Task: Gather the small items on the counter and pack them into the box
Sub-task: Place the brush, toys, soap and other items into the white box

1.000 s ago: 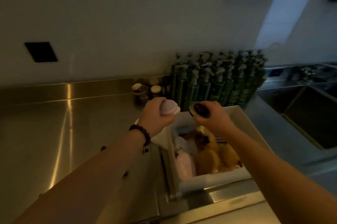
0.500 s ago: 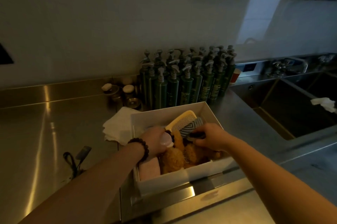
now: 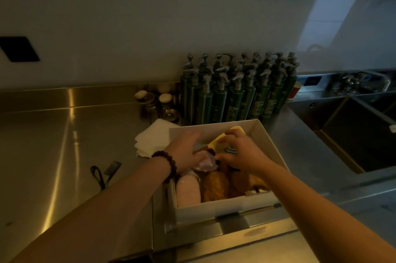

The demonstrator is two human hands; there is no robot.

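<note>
Both hands have descended into the white box (image 3: 216, 209) at 6 o'clock on the tabletop (image 3: 64, 155). Left hand (image 3: 186, 151) grip now relaxed beside the released lilac item (image 3: 205, 164); right hand (image 3: 240, 155) fingers spread, pressing contents. Items deposited; further gathering likely remains

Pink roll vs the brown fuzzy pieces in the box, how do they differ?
The pink roll is pale, smooth and glossy; the brown fuzzy pieces are golden-brown and shaggy. The roll lies alone against the left wall of the box; the brown pieces are bunched mid-box. Both lie inside, at the near end.
</note>
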